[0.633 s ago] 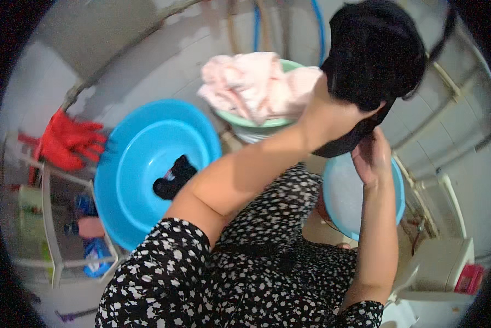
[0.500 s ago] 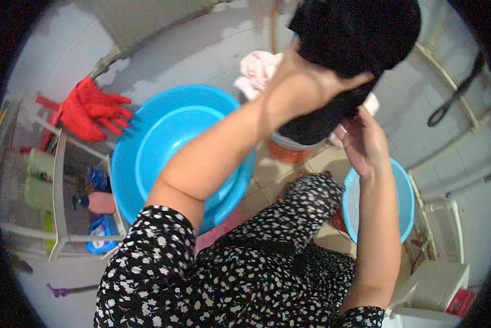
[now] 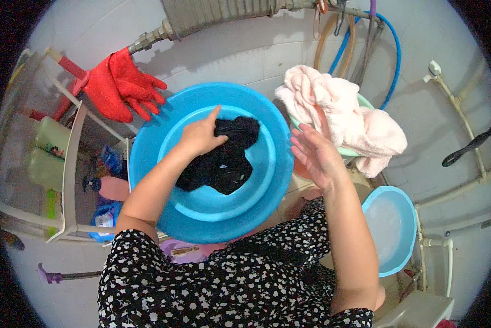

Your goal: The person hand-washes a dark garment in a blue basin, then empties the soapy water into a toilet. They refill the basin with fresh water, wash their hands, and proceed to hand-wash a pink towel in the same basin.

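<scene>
A crumpled black garment [image 3: 223, 158] lies in the smaller inner blue basin [image 3: 201, 203], which sits inside a larger blue basin [image 3: 207, 229]. Over the garment's left part is my left hand [image 3: 202, 134], back up, index finger stretched out and thumb apart; its other fingers are curled partly out of sight. It grips nothing that I can see. My right hand [image 3: 316, 154] is held in the air past the large basin's right rim, palm turned inward and fingers extended, empty. Beyond it, a pale pink fluffy cloth [image 3: 338, 112] is draped over a light green basin [image 3: 348, 151].
Red rubber gloves [image 3: 119, 87] hang at the left above a white rack [image 3: 73, 164] holding a pink pump bottle [image 3: 114, 188]. At the right stands a light blue basin of cloudy water [image 3: 387, 229]. Pipes [image 3: 469, 145] and a blue hose [image 3: 397, 60] run along the walls.
The black garment, held up in front of me before, now lies in the inner blue basin. My hands have come down and left, and the view has shifted, uncovering the pink cloth.
</scene>
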{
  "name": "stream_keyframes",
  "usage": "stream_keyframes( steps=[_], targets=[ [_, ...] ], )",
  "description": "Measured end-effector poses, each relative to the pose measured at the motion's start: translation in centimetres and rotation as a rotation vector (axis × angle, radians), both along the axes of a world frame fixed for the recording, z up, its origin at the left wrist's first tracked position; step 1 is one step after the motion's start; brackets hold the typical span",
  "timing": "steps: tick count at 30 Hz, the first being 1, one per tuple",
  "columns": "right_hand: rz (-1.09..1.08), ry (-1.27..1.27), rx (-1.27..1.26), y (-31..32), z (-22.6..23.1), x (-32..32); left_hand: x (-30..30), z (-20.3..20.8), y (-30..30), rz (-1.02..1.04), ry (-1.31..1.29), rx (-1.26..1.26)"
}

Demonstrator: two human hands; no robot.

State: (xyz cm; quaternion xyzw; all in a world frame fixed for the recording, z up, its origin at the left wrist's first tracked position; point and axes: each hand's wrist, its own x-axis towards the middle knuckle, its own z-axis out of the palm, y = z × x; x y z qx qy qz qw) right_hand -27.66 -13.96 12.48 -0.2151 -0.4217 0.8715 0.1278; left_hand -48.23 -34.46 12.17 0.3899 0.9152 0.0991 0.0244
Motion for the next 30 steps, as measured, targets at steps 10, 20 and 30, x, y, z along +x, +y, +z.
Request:
stream_keyframes(
  steps=[10, 20, 30],
  targets=[
    [-0.334, 0.008, 0.004, 6.1, -0.3, 8.0, 4.6, 1.9, 12.1, -0.619, 0.180, 0.284],
    [-0.655, -0.007, -0.056, 8.7, -4.2, 18.8, 7.2, 0.0, 28.3, -0.512, 0.146, 0.161],
    [-0.683, -0.099, 0.272, 6.3, -5.0, 16.4, 15.7, 19.1, 30.3, -0.544, -1.378, 1.414]
  ],
)
